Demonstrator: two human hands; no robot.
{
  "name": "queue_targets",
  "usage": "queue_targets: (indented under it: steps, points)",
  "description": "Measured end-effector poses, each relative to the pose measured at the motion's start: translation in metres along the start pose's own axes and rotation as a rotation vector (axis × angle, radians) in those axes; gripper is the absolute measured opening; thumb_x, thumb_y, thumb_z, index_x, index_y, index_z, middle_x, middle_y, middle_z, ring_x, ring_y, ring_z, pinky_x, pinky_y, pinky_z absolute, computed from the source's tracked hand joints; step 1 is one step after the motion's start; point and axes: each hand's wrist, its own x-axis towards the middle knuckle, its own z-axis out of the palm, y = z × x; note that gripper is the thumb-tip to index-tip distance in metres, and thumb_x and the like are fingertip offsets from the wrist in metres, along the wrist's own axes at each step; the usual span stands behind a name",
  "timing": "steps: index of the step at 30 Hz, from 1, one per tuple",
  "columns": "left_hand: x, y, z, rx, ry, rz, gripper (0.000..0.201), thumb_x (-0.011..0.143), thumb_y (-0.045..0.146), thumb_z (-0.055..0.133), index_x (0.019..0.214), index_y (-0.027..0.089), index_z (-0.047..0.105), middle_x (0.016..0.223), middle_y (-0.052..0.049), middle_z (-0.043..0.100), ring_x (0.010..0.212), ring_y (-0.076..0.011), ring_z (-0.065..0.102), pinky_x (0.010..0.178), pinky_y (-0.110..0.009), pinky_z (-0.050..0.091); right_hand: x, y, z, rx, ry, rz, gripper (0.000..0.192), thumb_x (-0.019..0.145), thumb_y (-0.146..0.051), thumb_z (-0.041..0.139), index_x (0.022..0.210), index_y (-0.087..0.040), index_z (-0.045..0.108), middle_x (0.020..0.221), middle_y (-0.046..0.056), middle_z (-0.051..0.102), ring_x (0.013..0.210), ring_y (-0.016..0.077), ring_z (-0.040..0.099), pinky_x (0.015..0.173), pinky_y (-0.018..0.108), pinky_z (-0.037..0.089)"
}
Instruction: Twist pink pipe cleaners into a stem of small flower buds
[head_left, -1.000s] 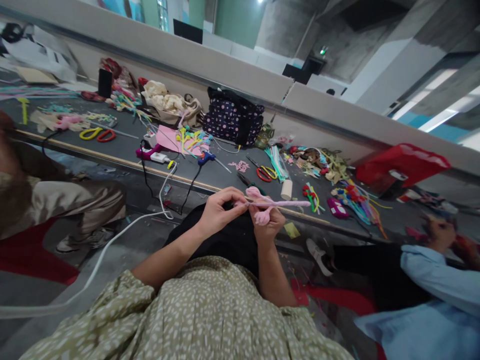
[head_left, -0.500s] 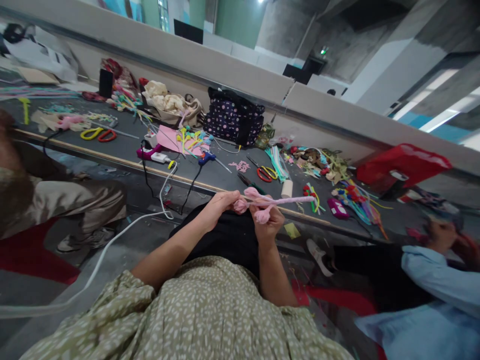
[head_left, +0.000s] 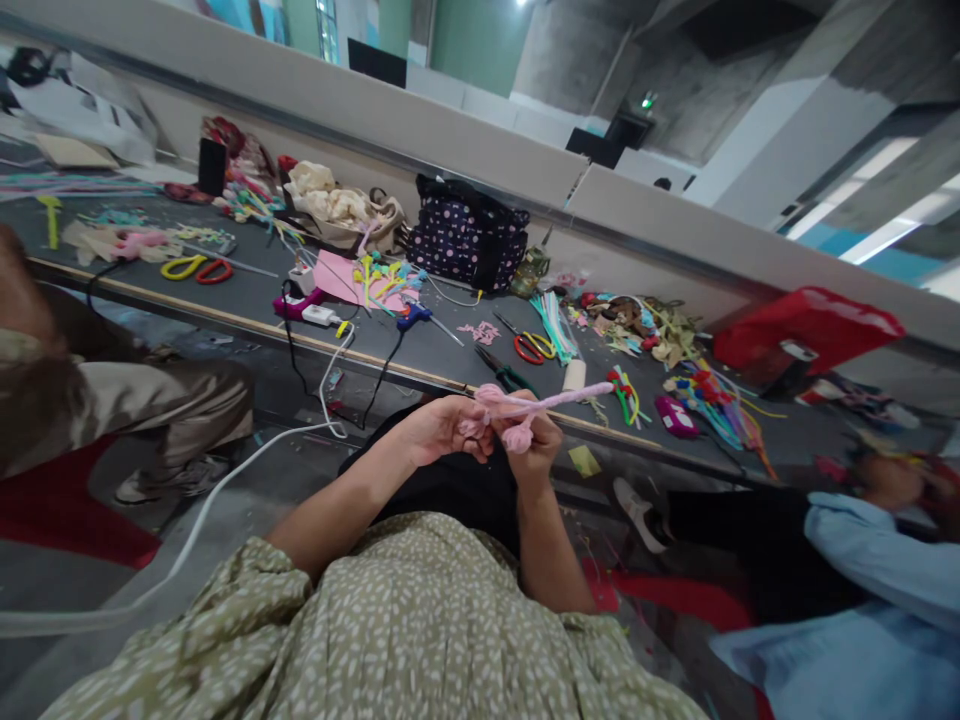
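One pink stem piece point(head_left: 551, 401) is grasped in the right hand point(head_left: 538, 447) near its budded end — long axis roughly crosswise, bare tip pointed right and slightly up the view, over the front edge of the worktop point(head_left: 435, 354). Three pink buds point(head_left: 517, 438) are counted, clustered by both hands. The leftmost bud is met by the left hand point(head_left: 435, 430), fingers curled — firm grip cannot be told. Beyond: one pliers point(head_left: 504, 371), two scissors point(head_left: 534, 347).

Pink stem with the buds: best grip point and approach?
Probably the bare stem near its free end, from the right: that straight, thin length juts rightward past the right hand, while the buds crowd the other end, by the left hand.
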Motion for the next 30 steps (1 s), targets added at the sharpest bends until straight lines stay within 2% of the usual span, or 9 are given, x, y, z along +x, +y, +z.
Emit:
queue_targets:
  steps: [7, 14, 19, 30]
  points:
    - [0.0012, -0.0032, -0.0008, -0.055, -0.040, -0.001, 0.022, 0.068, 0.028, 0.064, 0.084, 0.014, 0.065, 0.066, -0.005, 0.065, 0.059, -0.0175, 0.063, 0.058, -0.031, 0.051, 0.0046, -0.0070, 0.0018, -0.014, -0.010, -0.008, 0.012, 0.076, -0.012, 0.069, 0.082, -0.022, 0.072, 0.079, 0.001, 0.064, 0.076, 0.0162, 0.060, 0.068, 0.030, 0.050]
    - [-0.0002, -0.0021, -0.0003, -0.043, -0.005, 0.002, 0.023, 0.069, 0.032, 0.066, 0.083, 0.013, 0.066, 0.067, -0.006, 0.066, 0.059, -0.0162, 0.062, 0.059, -0.029, 0.051, 0.0029, -0.0047, -0.0028, -0.091, -0.035, -0.003, 0.004, 0.077, -0.018, 0.068, 0.078, -0.021, 0.070, 0.080, 0.001, 0.064, 0.075, 0.0159, 0.061, 0.068, 0.030, 0.051]
    - [0.0002, -0.0025, -0.0010, -0.026, -0.007, 0.034, 0.025, 0.072, 0.032, 0.067, 0.088, 0.012, 0.066, 0.070, -0.006, 0.066, 0.060, -0.0154, 0.062, 0.060, -0.029, 0.051, 0.0025, -0.0049, -0.0025, -0.086, -0.028, -0.012, 0.006, 0.076, -0.015, 0.069, 0.079, -0.021, 0.069, 0.081, 0.001, 0.064, 0.076, 0.0155, 0.061, 0.068, 0.029, 0.051]
    - [0.0011, -0.0028, 0.0004, -0.012, 0.022, 0.053, 0.027, 0.071, 0.036, 0.069, 0.084, 0.013, 0.067, 0.067, -0.006, 0.066, 0.059, -0.0160, 0.063, 0.060, -0.030, 0.053, 0.0006, -0.0032, -0.0012, -0.100, -0.003, 0.017, 0.004, 0.077, -0.018, 0.069, 0.079, -0.022, 0.070, 0.080, 0.001, 0.066, 0.076, 0.0157, 0.061, 0.069, 0.030, 0.051]
